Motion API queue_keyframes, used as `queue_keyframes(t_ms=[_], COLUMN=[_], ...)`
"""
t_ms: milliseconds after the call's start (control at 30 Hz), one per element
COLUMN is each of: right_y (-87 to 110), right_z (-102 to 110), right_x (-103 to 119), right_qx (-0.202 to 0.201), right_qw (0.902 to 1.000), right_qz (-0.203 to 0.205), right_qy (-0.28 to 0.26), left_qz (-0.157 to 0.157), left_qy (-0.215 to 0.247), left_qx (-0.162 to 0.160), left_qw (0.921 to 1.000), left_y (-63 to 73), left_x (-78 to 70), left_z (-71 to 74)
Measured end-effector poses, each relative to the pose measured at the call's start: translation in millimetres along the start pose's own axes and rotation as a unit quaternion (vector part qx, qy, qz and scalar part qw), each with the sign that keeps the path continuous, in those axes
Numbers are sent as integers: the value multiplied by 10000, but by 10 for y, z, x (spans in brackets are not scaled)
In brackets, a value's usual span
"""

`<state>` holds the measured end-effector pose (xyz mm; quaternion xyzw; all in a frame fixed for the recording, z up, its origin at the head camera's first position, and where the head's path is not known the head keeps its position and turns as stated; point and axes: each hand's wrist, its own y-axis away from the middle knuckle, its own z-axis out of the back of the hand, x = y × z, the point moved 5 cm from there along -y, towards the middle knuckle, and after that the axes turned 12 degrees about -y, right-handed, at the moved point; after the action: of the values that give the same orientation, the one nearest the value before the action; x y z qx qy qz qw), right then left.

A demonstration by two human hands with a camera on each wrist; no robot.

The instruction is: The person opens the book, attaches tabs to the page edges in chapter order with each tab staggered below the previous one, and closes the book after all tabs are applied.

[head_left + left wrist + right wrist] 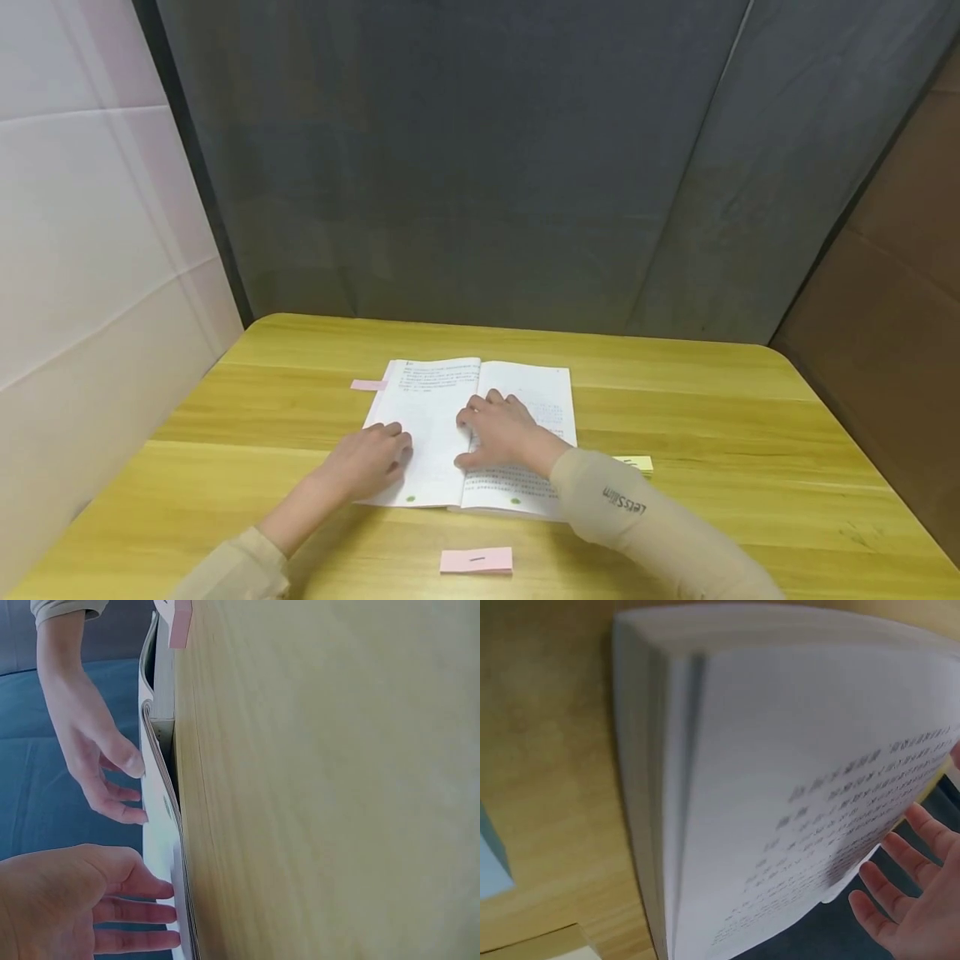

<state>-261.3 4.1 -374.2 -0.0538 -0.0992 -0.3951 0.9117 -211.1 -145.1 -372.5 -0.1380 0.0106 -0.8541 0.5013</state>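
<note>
An open book lies on the table with white printed pages showing on both sides. My left hand rests its fingertips on the lower part of the left page. Over the right page, beside the middle fold, my right hand spreads its fingers and presses down near the spine. A pink paper tab sticks out from the book's upper left edge. In the right wrist view, the right fingertips touch the printed page, and the book's thick page block shows.
A pink sticky-note pad with a dark mark lies before the book on the wooden table. A yellow sticky-note pad is partly hidden by the right sleeve. A light-blue object shows at the right wrist view's left edge.
</note>
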Motion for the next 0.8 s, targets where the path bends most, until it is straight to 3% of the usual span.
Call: queue_keyframes(t_ms=[267, 800], right_y=[103, 306], right_z=[-20, -76], right_x=[110, 241], right_qx=[208, -171], right_qw=[9991, 9958], right_qz=[288, 805], right_qy=[239, 411], left_qz=[-88, -171], left_qy=[-106, -194], left_qx=[68, -8], left_qw=[9999, 9997], left_y=[-9, -20], left_x=[-18, -18], left_z=[-10, -8])
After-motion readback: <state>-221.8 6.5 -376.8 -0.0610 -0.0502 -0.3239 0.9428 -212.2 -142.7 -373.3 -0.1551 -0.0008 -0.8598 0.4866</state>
